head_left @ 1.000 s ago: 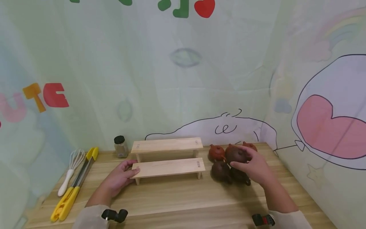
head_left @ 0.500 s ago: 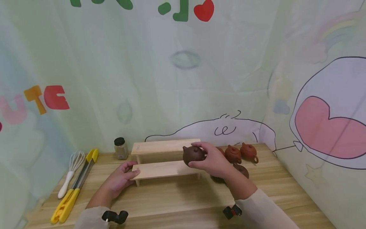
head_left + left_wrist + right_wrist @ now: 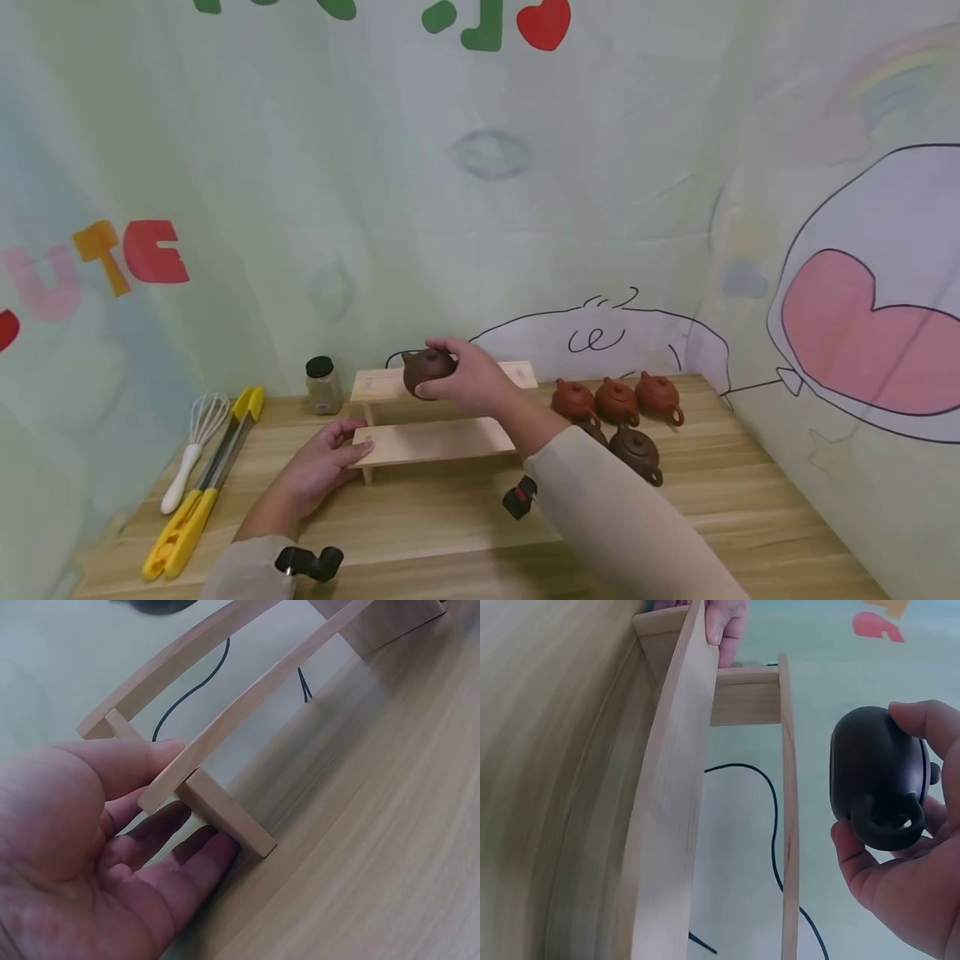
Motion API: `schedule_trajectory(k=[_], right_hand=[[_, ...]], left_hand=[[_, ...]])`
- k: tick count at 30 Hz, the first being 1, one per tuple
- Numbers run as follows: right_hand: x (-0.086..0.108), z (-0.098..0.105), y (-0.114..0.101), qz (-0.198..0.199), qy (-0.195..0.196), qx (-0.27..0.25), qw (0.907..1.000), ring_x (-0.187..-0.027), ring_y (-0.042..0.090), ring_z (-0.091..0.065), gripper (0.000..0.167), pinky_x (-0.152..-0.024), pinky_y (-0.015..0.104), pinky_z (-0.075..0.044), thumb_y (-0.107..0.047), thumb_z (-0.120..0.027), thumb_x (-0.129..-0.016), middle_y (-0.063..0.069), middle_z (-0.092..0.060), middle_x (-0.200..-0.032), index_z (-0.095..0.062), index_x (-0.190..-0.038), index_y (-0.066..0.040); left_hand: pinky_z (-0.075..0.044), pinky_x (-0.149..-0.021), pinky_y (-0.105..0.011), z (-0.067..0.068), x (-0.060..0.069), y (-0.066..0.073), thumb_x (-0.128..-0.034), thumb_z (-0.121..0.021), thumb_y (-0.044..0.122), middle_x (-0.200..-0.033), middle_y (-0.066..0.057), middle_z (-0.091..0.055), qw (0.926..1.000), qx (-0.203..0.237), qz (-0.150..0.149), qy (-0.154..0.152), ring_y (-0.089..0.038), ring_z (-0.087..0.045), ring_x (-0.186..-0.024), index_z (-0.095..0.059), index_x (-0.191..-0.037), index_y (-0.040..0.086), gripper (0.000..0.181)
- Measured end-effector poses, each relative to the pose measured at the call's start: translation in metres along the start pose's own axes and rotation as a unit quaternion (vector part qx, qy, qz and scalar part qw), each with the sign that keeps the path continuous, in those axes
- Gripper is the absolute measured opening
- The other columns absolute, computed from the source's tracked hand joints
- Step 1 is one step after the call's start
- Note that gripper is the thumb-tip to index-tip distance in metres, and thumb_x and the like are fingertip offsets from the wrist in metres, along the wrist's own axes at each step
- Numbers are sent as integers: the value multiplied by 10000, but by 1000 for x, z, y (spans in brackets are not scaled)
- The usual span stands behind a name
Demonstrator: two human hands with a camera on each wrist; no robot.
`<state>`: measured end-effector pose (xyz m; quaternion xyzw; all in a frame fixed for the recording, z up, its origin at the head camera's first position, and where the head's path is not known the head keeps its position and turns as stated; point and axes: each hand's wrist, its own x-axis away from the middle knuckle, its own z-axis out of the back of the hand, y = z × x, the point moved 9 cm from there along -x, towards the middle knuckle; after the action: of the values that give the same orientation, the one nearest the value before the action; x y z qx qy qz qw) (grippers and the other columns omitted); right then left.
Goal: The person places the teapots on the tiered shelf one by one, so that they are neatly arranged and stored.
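A dark brown teapot [image 3: 426,374] is held up near the upper tier of a two-tier wooden shelf [image 3: 435,442]. My right hand [image 3: 474,382] grips it between thumb and fingers; in the right wrist view the teapot [image 3: 877,769] is apart from the shelf boards, its handle facing the palm. My left hand [image 3: 324,460] holds the left end of the lower tier. The left wrist view has the thumb on top of the lower board [image 3: 247,705] and the fingers below, by the leg.
Three reddish teapots [image 3: 617,401] stand in a row right of the shelf, with two dark ones [image 3: 636,452] in front, one partly behind the sleeve. A black-lidded jar [image 3: 323,387], a whisk [image 3: 197,442] and yellow-handled tongs [image 3: 202,492] are at left. A printed curtain hangs behind.
My right hand has taken the dark teapot from the group at right and carried it left and up to the upper tier. My left hand has stayed on the shelf.
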<state>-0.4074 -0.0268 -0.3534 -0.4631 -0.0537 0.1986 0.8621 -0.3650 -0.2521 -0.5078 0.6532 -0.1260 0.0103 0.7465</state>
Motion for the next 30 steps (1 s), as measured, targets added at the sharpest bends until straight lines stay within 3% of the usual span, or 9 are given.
schedule_trajectory(k=[7,13,20,24,30], right_hand=[[-26,-14,-13,61,71,215,9997,-1316,254,-632,725,-1113,460,-537,-331,-876,-883,31,-644,-1498,-579,-1535,-220],[-40,-29,-9,74,9,257,9996,-1392,262,-592,751,-1170,454,-501,-335,-880,-889,47,-621,-1537,-562,-1557,-202],[-42,-41,3,-32,81,85,9999,-1465,257,-544,754,-1230,464,-447,-374,-863,-913,37,-568,-1601,-530,-1580,-259],[-40,-41,4,37,96,109,9999,-1477,262,-535,758,-1241,475,-435,-392,-847,-925,40,-549,-1620,-511,-1594,-270],[-30,-37,9,-205,191,-53,9996,-1517,294,-499,861,-1235,508,-441,-475,-846,-908,26,-491,-1670,-420,-1642,-332]], left_hand=[[-603,-1047,-396,-3,-1,2,-1093,-629,234,-1659,-247,-365,10000,-23,-26,-33,-199,-655,-1236,-372,-1546,-1,571],[-605,-1030,-394,-4,-1,2,-1105,-598,196,-1653,-272,-353,9999,-5,-94,-102,-201,-651,-1237,-343,-1548,-23,556],[-607,-1027,-383,-3,-2,0,-1103,-601,197,-1647,-265,-372,10000,0,-46,-80,-208,-651,-1244,-346,-1555,-14,560],[-607,-1029,-387,-3,-2,0,-1095,-623,214,-1647,-260,-374,10000,-1,-34,-69,-192,-655,-1231,-359,-1551,-9,573],[-601,-1050,-413,-5,-4,-1,-1091,-633,231,-1645,-251,-382,10000,-74,-18,-58,-193,-650,-1237,-365,-1552,-3,583]])
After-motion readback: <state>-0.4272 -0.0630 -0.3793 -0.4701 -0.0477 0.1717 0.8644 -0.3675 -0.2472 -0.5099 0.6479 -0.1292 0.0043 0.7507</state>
